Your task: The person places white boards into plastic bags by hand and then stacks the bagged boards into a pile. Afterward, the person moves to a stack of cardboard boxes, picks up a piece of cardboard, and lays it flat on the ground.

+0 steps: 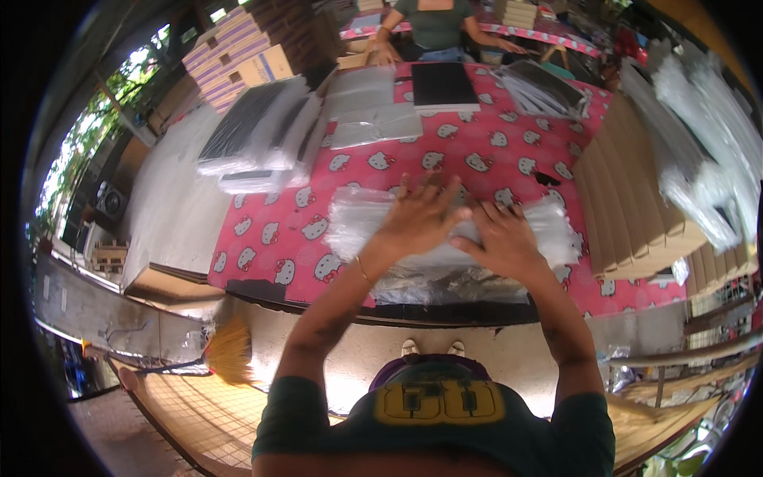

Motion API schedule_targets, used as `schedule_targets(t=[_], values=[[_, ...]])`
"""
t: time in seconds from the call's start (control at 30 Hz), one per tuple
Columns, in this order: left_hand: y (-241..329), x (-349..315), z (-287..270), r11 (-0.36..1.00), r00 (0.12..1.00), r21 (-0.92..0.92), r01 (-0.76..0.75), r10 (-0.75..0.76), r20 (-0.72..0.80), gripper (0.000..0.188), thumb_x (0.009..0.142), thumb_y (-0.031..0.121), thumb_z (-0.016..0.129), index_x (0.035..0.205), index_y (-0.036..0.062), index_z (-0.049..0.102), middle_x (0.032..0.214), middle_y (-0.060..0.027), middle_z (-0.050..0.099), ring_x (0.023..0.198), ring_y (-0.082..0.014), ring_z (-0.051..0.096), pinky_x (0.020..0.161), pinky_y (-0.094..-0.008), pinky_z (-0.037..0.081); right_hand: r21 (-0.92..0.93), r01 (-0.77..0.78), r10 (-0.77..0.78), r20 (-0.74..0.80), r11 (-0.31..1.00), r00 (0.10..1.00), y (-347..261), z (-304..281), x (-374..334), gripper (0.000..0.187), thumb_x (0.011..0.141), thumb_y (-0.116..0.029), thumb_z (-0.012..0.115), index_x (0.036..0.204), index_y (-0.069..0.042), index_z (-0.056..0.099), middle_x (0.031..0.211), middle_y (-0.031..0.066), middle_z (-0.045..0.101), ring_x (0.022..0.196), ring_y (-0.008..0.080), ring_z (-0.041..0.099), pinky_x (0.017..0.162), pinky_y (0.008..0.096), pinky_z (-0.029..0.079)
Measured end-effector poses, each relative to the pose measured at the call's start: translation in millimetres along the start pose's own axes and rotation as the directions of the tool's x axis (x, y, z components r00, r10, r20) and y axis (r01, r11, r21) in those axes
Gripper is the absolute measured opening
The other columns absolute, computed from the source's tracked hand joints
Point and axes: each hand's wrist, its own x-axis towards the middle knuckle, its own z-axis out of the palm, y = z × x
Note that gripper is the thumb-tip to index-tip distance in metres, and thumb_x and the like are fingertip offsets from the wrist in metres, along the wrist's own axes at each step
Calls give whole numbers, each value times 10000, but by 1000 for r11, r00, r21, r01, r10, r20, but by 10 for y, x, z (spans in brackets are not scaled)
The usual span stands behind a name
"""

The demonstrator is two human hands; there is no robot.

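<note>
Both of my hands press down on a pile of clear plastic bags (pixel 362 219) lying on a table with a pink patterned cloth (pixel 493 155). My left hand (pixel 420 219) lies flat with its fingers spread over the middle of the pile. Beside it, my right hand (pixel 502 238) rests palm down on the pile's right part. A darker flat item (pixel 445 285) shows under the plastic near the table's front edge.
Stacked brown cardboard pieces (pixel 628 207) stand at the right, with bagged items (pixel 699 151) beyond them. A black flat pack (pixel 443 86) and more plastic-wrapped stacks (pixel 262 131) lie further back. Another person (pixel 433 28) sits across the table. A broom (pixel 226 350) lies on the floor at the left.
</note>
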Motion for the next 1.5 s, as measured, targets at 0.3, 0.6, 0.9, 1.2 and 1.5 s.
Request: schedule_targets(t=[0.3,0.6,0.9,1.2,1.5], values=[[168,-102,-412,998,978,57,-34,45,-206,583,939,468,395,1321,29,434,1213,-224,536,1158,-390,489,1008,-545,311,-42,-35,32,-59,999,998,151,77,37,773,858,-606,444,1309,21,434,1275,189,513,1097,326,544,977,472,363],[-10,-213,56,997,963,3,-77,75,-259,422,921,399,471,1205,102,565,1041,-173,621,984,-340,594,964,-511,381,39,153,-157,121,987,980,5,-127,266,1092,644,-627,684,1438,-30,230,1368,209,412,1251,377,404,1031,505,299],[-1031,-1256,-191,843,778,84,531,-446,-443,410,962,385,410,1225,109,561,1162,-177,600,1134,-327,540,947,-560,376,87,76,-96,262,993,960,-221,-15,261,996,662,-596,694,1427,-95,298,1199,176,525,1128,339,502,971,472,354],[-284,-1518,593,439,321,-883,-167,-822,-470,211,942,206,538,962,3,483,803,-52,534,758,-92,500,689,-242,422,158,145,-154,50,977,987,-162,70,253,624,882,-463,520,1359,-71,425,998,154,569,940,321,554,866,413,408],[-256,-1486,400,126,613,-980,-154,-766,-195,97,867,77,631,879,53,538,748,24,577,702,-69,534,609,-201,389,163,174,-187,65,971,980,-221,3,249,632,844,-453,574,1368,-129,432,1067,119,564,955,311,554,850,429,407]])
